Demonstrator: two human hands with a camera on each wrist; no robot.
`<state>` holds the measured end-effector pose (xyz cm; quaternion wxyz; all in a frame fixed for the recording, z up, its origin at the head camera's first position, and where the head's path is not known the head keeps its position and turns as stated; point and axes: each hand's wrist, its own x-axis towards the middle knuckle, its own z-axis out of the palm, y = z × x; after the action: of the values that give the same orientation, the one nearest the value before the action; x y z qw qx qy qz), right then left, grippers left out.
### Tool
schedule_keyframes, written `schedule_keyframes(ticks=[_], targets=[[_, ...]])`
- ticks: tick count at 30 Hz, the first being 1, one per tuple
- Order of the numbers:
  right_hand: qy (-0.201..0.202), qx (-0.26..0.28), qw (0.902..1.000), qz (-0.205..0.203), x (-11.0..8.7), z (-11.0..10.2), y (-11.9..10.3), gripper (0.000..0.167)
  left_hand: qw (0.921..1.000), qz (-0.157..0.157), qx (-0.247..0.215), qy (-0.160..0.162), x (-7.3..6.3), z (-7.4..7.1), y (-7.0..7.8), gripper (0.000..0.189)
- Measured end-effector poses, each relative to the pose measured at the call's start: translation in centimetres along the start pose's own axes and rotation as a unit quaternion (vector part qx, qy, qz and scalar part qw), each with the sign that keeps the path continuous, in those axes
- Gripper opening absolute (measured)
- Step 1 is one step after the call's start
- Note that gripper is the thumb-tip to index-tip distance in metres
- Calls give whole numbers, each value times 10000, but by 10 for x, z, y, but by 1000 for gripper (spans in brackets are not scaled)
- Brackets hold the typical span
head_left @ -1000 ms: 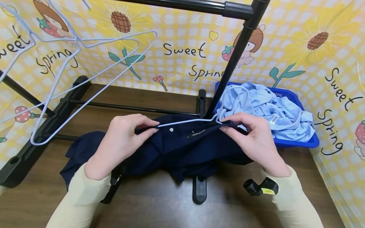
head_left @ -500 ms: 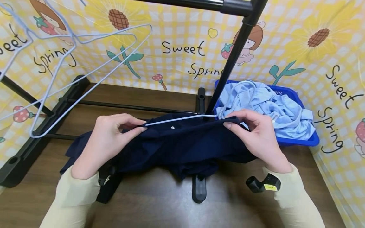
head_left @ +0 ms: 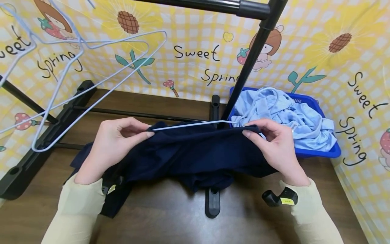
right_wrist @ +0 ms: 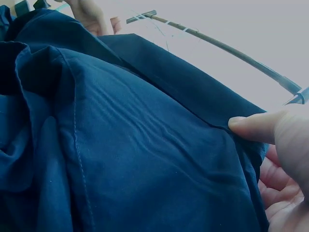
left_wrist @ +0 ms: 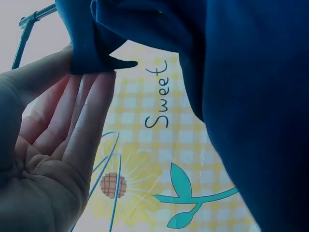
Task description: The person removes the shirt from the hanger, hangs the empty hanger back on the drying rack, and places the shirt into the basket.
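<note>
A dark navy garment [head_left: 195,156] hangs stretched between my two hands, low in front of the rack. My left hand [head_left: 114,144] pinches its top edge between thumb and fingers, at the left end of a light blue wire hanger [head_left: 189,124]. The hanger's bar runs along the top of the cloth, and its lower part is hidden by the garment. My right hand [head_left: 275,145] pinches the garment's right corner, below the hanger's hook [head_left: 275,96]. In the right wrist view, the thumb [right_wrist: 251,126] presses on the navy cloth.
The black clothes rack [head_left: 246,67] stands ahead, its foot bars [head_left: 146,115] on the brown floor. Blue wire hangers [head_left: 82,44] hang at upper left. A blue basket [head_left: 313,154] of light blue clothes [head_left: 283,112] sits at right, before a yellow checked backdrop.
My left hand has moved left and my right hand slightly right, stretching the top edge. The front layer now covers the white button and label that showed earlier.
</note>
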<state>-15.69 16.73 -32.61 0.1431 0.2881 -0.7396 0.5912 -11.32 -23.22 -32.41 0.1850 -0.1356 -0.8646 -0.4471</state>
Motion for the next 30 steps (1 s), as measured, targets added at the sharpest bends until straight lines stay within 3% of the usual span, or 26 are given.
schedule_keyframes(ticks=[8,16,20,24,27,30], targets=[[51,237,9997,-44,-1,-1,4,22,9988,-274,94,406,-5,0,-7,10],[257,438,9984,-261,-2,0,6,23,9986,-513,88,78,-2,3,-9,12],[484,805,9945,-457,1,2,6,22,9973,-464,357,-436,0,13,-10,14],[504,854,9937,-526,4,4,2,23,9934,-505,654,-792,1,18,-10,39],[406,752,9952,-473,5,4,0,24,9936,-595,760,-589,0,14,-5,72],[283,532,9975,-381,6,5,-1,25,9958,-515,723,-211,-1,7,3,90]])
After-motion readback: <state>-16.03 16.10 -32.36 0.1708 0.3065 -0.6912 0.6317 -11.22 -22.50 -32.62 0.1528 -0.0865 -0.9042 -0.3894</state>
